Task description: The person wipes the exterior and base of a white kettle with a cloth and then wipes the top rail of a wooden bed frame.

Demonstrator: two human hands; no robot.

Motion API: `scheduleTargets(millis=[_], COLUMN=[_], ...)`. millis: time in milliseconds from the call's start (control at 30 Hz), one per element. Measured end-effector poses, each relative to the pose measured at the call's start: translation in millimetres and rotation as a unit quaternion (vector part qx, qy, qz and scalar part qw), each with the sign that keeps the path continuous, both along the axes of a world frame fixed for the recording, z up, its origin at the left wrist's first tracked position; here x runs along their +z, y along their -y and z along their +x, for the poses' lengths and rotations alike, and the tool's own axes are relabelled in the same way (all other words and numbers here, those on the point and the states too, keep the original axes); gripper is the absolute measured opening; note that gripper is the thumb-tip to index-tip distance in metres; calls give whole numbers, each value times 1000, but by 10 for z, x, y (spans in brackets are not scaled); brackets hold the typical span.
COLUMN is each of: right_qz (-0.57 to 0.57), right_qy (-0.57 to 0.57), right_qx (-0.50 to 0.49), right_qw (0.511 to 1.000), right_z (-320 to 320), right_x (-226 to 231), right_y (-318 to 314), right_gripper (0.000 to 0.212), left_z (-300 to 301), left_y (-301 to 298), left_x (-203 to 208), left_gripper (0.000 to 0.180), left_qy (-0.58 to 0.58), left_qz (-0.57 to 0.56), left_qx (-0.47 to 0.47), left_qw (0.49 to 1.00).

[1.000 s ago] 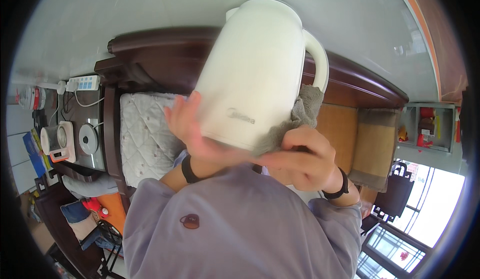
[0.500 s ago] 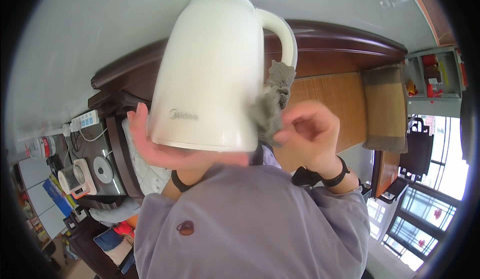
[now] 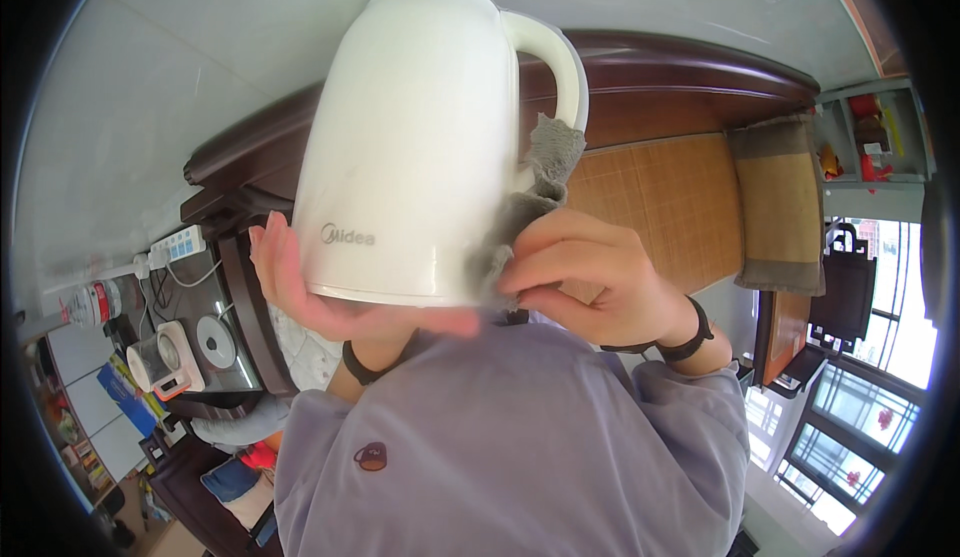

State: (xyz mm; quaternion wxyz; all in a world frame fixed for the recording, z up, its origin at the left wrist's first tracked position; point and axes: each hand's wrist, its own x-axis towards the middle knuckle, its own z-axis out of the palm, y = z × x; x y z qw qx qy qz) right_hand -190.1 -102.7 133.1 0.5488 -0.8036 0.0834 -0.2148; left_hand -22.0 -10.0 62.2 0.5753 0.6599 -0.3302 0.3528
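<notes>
White kettle [image 3: 410,137] held up before person's lavender shirt [image 3: 520,427], base [image 3: 385,295] nearest body, handle [image 3: 560,62] on right. Left hand [image 3: 335,307] cupped under base, fingers spread wide, gripping it. Right hand [image 3: 590,272] nearly closed, fingers pinching grey cloth [image 3: 556,152] against kettle's lower right side; cloth trails up to handle. Far left, round white disc [image 3: 216,342] on dark desk [image 3: 228,379].

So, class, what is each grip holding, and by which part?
The left grip cups the white kettle under its base; the right grip pinches the grey cloth near its lower end.
</notes>
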Motion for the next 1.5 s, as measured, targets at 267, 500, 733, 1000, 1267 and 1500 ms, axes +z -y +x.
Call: scheduleTargets(millis=[267, 500, 733, 1000, 1267, 1500], right_qz=[-112, -80, 87, 21, 194, 310], right_qy=[6, 1, -41, 213, 325, 250], right_qx=[-93, -137, -102, -135, -331, -235], right_qw=[989, 987, 990, 967, 865, 887], right_z=[101, 337, 268, -27, -32, -146], right_x=[-96, 50, 166, -174, -286, -526], right_y=[-28, -121, 14, -122, -216, -317], right_gripper=[30, 16, 11, 11, 12, 9], left_z=[58, -35, -40, -9, 74, 79], left_y=[-2, -20, -62, 8, -17, -8], left_x=[-34, -27, 35, 280, 159, 157], left_gripper=[121, 120, 119, 106, 95, 87], left_qy=[76, -93, -146, -235, -175, -175], left_qz=[7, -27, -5, -75, -44, -68], left_qx=[-19, -42, -91, -146, -129, -153], left_qw=[997, 994, 985, 958, 975, 970])
